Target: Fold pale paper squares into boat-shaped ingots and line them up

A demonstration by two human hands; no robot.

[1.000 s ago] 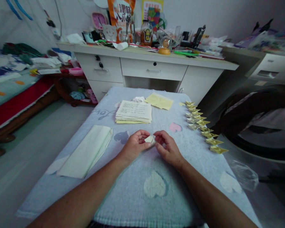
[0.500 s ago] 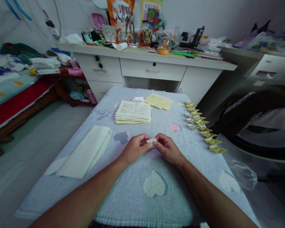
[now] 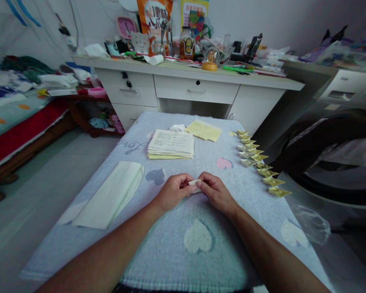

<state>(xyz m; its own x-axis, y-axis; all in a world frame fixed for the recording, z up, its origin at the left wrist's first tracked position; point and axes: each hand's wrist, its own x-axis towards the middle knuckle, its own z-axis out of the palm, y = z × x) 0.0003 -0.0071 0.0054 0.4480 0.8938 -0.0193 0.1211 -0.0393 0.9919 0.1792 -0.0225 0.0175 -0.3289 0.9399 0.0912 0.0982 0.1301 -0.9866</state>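
A small folded piece of pale paper is pinched between my two hands above the middle of the cloth. My left hand grips its left end with thumb and fingers. On the other end, my right hand closes with its thumb on top. The fingers hide much of the paper. Beyond the hands lies a stack of written sheets, with yellow paper to its right. Several folded paper boats stand in a row along the table's right side.
A folded white-green cloth or paper bundle lies at the left on the heart-patterned tablecloth. A clear plastic bag hangs at the right edge. Behind stands a white desk crowded with jars and packets.
Both hands stay in nearly the same spot. The thumbs have shifted slightly on the paper, and a little less of it shows between them.
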